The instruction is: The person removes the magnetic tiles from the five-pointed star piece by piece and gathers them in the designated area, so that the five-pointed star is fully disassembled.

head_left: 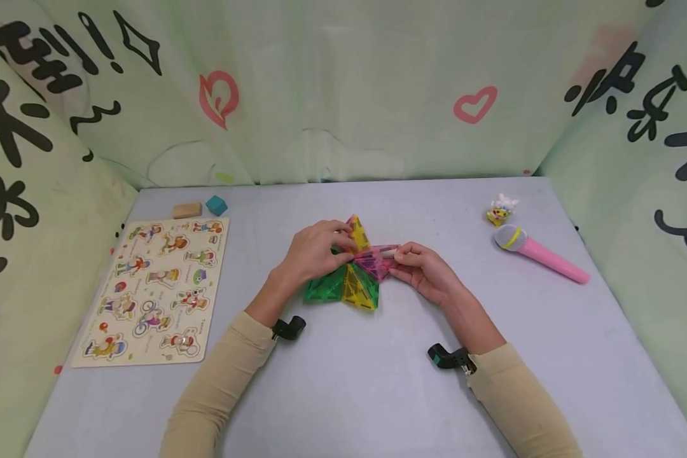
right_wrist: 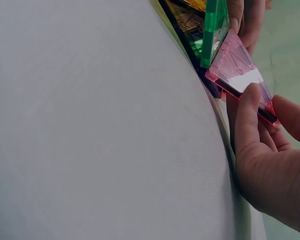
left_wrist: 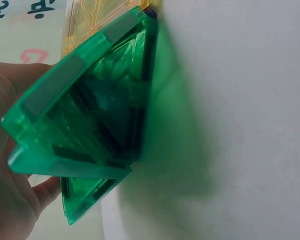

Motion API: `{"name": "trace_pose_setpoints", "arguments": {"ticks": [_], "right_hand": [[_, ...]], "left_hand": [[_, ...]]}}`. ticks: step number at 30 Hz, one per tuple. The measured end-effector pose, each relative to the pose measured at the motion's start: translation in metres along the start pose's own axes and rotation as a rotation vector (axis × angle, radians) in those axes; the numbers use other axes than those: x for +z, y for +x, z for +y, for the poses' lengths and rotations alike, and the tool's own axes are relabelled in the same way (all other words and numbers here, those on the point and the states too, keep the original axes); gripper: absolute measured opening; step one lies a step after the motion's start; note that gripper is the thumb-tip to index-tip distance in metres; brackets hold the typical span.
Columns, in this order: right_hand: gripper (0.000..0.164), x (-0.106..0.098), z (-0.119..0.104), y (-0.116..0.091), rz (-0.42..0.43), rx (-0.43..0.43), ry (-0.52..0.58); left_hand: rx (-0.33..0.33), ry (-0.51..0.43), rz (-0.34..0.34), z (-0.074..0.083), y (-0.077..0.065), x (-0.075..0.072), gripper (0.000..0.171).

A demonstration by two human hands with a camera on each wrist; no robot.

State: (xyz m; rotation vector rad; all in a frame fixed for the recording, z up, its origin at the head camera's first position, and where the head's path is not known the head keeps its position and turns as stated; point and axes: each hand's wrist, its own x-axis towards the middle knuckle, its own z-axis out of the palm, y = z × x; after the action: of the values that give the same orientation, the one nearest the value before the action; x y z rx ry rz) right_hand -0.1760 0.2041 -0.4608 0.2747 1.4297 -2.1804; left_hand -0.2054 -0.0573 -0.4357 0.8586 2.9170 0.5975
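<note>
Translucent magnetic tiles in green, yellow and pink stand joined as a star-like structure at the table's middle. My left hand (head_left: 319, 251) holds its upper left part, fingers bent over the top. Below that hand slope the green tiles (head_left: 326, 287), seen close up as a hollow wedge in the left wrist view. A yellow tile (head_left: 359, 289) faces the front and another yellow one (head_left: 358, 234) points to the back. On the structure's right side, my right hand (head_left: 426, 272) pinches a pink triangular tile (right_wrist: 238, 67) between thumb and fingers.
A wooden picture puzzle board (head_left: 154, 292) lies at the left, with a wooden block (head_left: 187, 210) and a blue block (head_left: 216, 205) behind it. At the right are a pink toy microphone (head_left: 549, 257) and a small figurine (head_left: 500, 210). Printed curtains (head_left: 343, 95) surround the table.
</note>
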Motion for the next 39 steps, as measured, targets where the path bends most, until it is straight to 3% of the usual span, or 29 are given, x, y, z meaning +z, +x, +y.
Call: {"name": "trace_pose_setpoints", "arguments": {"ticks": [9, 18, 24, 32, 39], "right_hand": [[0.014, -0.001, 0.000, -0.001, 0.015, 0.002, -0.033], [0.014, -0.002, 0.000, 0.000, 0.013, 0.002, -0.022], [0.014, -0.002, 0.001, 0.001, 0.007, -0.002, -0.033], [0.015, -0.003, 0.001, 0.000, -0.005, -0.027, -0.041], [0.014, -0.004, 0.003, 0.000, -0.029, -0.035, -0.035]], "left_hand": [[0.058, 0.006, -0.009, -0.001, 0.005, 0.001, 0.021], [0.141, -0.103, -0.038, -0.009, 0.007, 0.010, 0.021], [0.153, -0.142, -0.041, -0.007, 0.012, 0.013, 0.022], [0.193, -0.022, -0.017, 0.013, 0.031, 0.009, 0.022], [0.167, 0.021, -0.041, 0.020, 0.038, 0.011, 0.022]]}}
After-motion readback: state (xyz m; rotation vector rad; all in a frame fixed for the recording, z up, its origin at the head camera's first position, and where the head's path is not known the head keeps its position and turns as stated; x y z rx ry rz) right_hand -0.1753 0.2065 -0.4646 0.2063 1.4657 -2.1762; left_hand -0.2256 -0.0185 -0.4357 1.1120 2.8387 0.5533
